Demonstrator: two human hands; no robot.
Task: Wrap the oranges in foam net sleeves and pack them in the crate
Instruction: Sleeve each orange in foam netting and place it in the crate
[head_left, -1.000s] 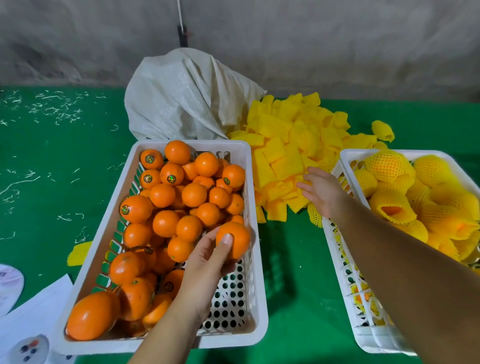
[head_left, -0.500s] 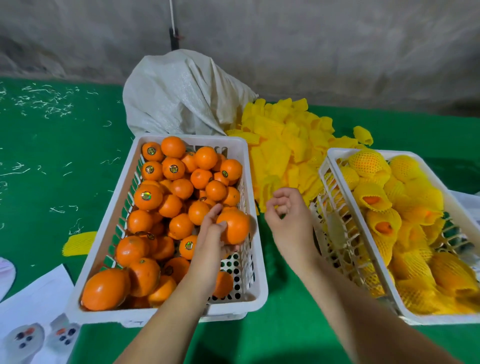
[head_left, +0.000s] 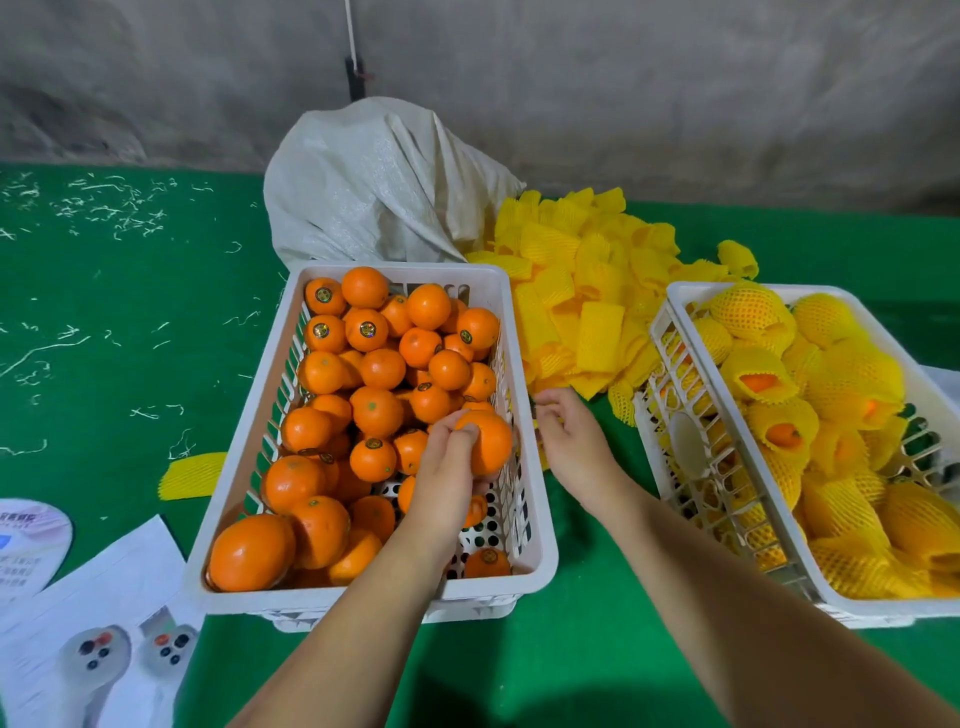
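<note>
Fruit-packing work area, head view.
A green-covered surface (head_left: 130, 322) set against a rough grey wall (head_left: 623, 93) carries a white plastic crate of loose oranges (head_left: 524, 561) at centre, a second white crate of net-wrapped fruit (head_left: 675, 296) at right, a heap of yellow foam net sleeves (head_left: 587, 291) between them, and a woven white sack (head_left: 374, 182) behind; pale shreds (head_left: 104, 208) litter the upper left.

At frame centre the left hand (head_left: 448, 470) grips an orange (head_left: 485, 441) over the left crate (head_left: 524, 519). The right hand (head_left: 574, 447) curls just beside it, below the sleeves (head_left: 587, 306); wrapped oranges (head_left: 831, 384) fill the right crate (head_left: 675, 312).
</note>
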